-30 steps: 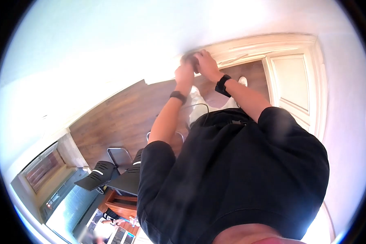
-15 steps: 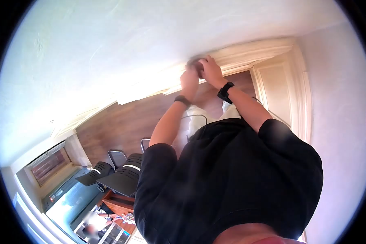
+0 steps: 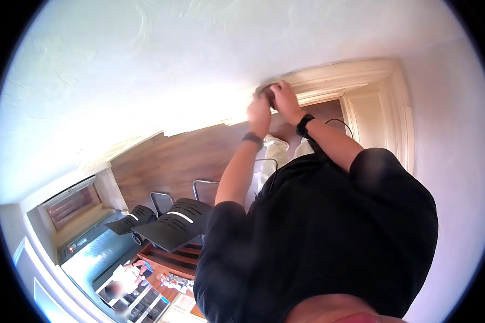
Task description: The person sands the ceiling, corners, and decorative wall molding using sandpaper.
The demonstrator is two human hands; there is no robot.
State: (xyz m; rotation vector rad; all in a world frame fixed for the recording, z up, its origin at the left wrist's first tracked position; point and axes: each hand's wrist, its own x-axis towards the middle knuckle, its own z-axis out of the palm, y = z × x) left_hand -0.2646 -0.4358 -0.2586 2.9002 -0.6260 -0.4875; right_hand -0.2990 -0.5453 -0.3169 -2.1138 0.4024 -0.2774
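Note:
A small dark brown, rounded object point(image 3: 268, 96) is held between my two hands, against the cream wooden trim point(image 3: 339, 76) where it meets the pale wall. My left hand point(image 3: 260, 113) is closed around its left side, a dark band on the wrist. From the right, my right hand point(image 3: 286, 100) grips it with bent fingers, and a black watch point(image 3: 305, 124) sits on that wrist. The object's exact kind cannot be made out, and my fingers cover part of it.
Black slotted chairs point(image 3: 179, 223) with metal frames stand at lower left on the brown wooden floor point(image 3: 161, 164). Beyond them, a person in a white top point(image 3: 125, 281) is by a wooden counter point(image 3: 170, 258). A cream panelled door point(image 3: 369, 110) is at right.
My view has shifted, so chairs and trim appear lower and further right. Both hands still hold the brown object against the trim, with the fingers slightly repositioned.

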